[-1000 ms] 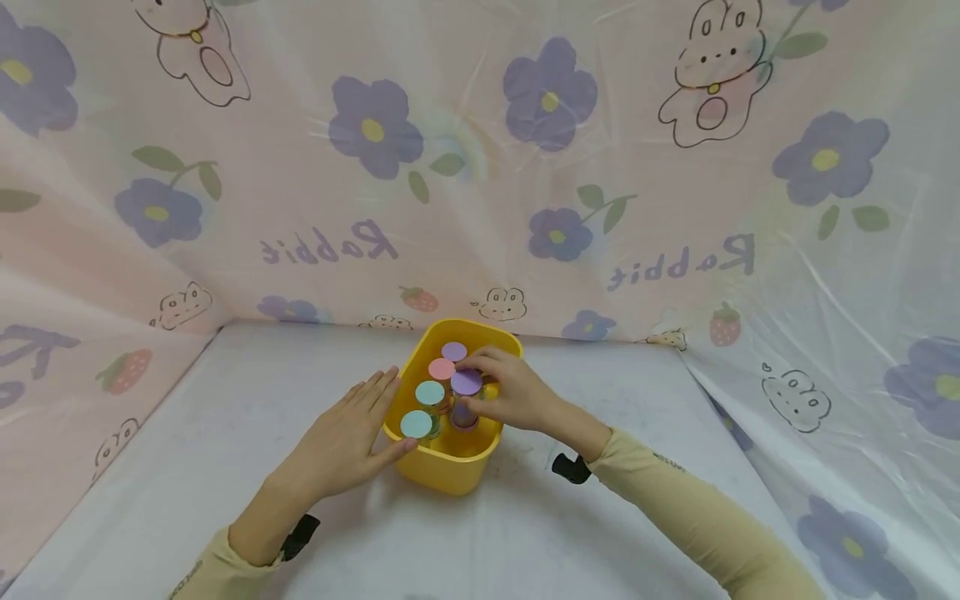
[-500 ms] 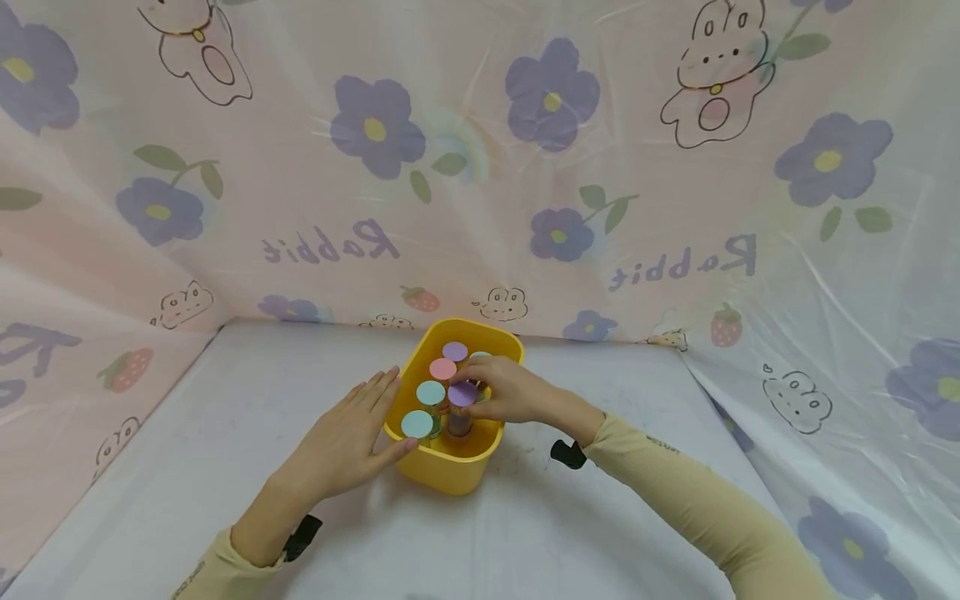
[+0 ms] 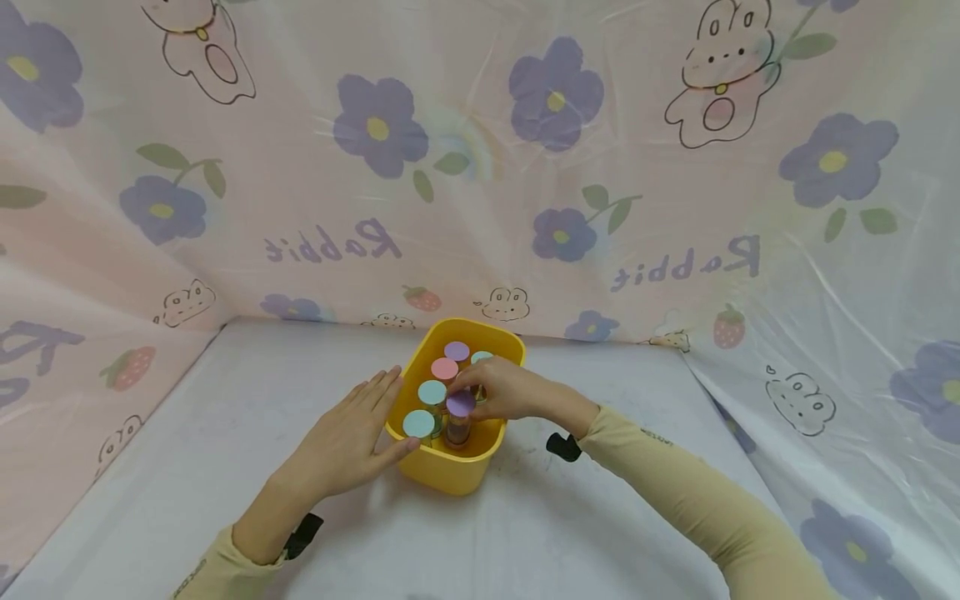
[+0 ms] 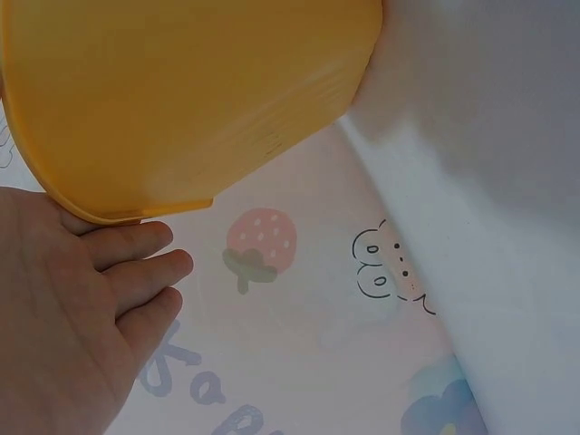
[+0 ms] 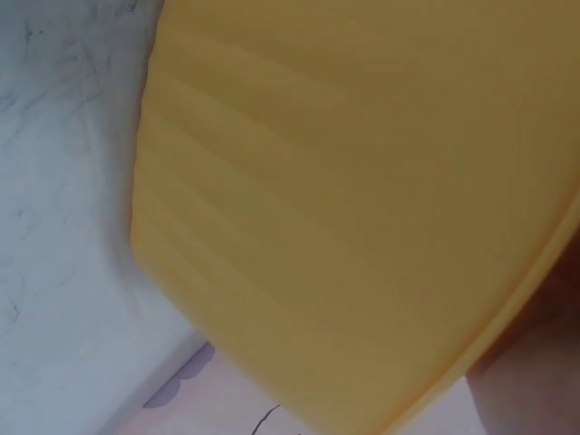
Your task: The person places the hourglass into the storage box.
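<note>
A yellow plastic tub stands on the white tabletop, and several small jars with round lids stand inside it: purple, pink and two light blue. My right hand reaches over the tub's right rim and pinches a purple-lidded jar near the tub's front. My left hand lies flat against the tub's left wall, fingers straight. The left wrist view has the tub wall above the left hand's fingers. The tub wall fills the right wrist view.
A pink plastic sheet, printed with flowers and rabbits, hangs behind and to both sides, closing in the table. The white tabletop stretches left, right and in front of the tub. Black wrist straps show on both sleeves.
My right hand has lowered the purple-lidded jar deeper into the tub and a little nearer to me. The left hand has stayed against the tub's side.
</note>
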Demonstrator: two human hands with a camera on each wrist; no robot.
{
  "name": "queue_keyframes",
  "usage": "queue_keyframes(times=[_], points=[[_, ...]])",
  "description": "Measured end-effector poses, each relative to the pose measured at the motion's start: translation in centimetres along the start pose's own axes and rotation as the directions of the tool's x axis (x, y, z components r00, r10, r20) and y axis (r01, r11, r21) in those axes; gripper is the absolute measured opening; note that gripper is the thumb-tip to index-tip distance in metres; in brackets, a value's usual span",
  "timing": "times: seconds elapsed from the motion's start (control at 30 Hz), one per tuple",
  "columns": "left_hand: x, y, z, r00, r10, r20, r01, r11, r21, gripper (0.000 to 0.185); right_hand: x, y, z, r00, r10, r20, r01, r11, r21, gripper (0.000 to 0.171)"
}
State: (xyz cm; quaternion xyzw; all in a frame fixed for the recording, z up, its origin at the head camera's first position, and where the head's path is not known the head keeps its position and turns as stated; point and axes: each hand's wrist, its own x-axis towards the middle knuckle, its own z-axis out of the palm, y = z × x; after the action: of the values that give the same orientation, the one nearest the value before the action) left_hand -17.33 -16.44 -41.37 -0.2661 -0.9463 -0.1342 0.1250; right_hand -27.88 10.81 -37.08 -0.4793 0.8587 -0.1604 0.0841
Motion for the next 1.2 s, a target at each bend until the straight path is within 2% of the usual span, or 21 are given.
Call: queue_keyframes(times=[0.23, 0.53, 0.83, 1.03, 1.2], points=[[0.1, 0.0, 0.2, 1.0, 0.011, -0.002, -0.011, 1.0, 0.007, 0.094, 0.1, -0.1, -0.1, 0.999, -0.006, 0.046, 0.005, 0.999, 0.032, 0.036], [0.2, 0.1, 0.2, 1.0, 0.018, 0.0, -0.018, 1.0, 0.002, 0.093, -0.2, -0.1, -0.2, 0.998, 0.033, 0.053, -0.034, 0.999, 0.022, 0.037], [0.2, -0.1, 0.1, 1.0, 0.016, 0.006, -0.017, 1.0, 0.008, 0.093, -0.7, 0.0, -0.4, 0.998, 0.036, 0.041, -0.037, 0.999, 0.018, 0.036], [0.1, -0.3, -0.3, 1.0, -0.007, 0.021, 0.007, 1.0, -0.005, 0.094, -1.1, -0.2, -0.6, 0.999, 0.043, 0.009, -0.043, 0.998, 0.052, 0.035], [-0.1, -1.1, -1.0, 0.999, -0.036, 0.03, 0.036, 0.999, 0.003, 0.097, -2.2, -0.1, -1.1, 0.995, 0.056, -0.087, -0.049, 0.995, 0.086, 0.035]])
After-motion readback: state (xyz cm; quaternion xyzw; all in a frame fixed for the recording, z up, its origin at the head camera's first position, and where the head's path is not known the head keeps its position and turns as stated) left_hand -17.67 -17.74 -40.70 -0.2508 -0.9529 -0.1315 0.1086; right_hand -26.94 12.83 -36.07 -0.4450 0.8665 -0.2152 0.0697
